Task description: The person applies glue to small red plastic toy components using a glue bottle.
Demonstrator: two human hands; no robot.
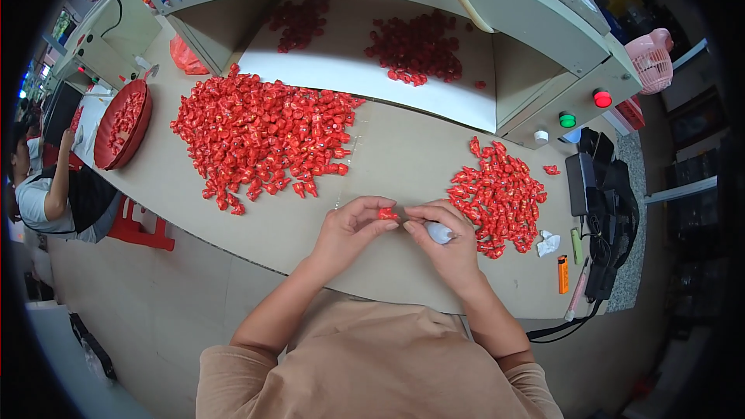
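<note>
My left hand (348, 231) pinches a small red moulded plastic piece (386, 214) between thumb and fingertips, just above the table. Close beside it, my right hand (453, 252) is closed round a small whitish squeeze bottle (439, 233). The bottle's narrow end points toward the red piece, but the fingers hide its tip, so I cannot tell whether they touch. A big heap of similar red pieces (268, 133) lies to the left and beyond my left hand. Next to my right hand spreads a smaller heap of red pieces (500, 194).
Beyond the heaps stands a grey cabinet (535, 54) with more red parts (419, 46) on its white floor. A red round tray (105, 140) is at the left. At right lie crumpled tissue (549, 244), an orange lighter (563, 275) and a black bag (613, 209). Another person (58, 186) sits far left.
</note>
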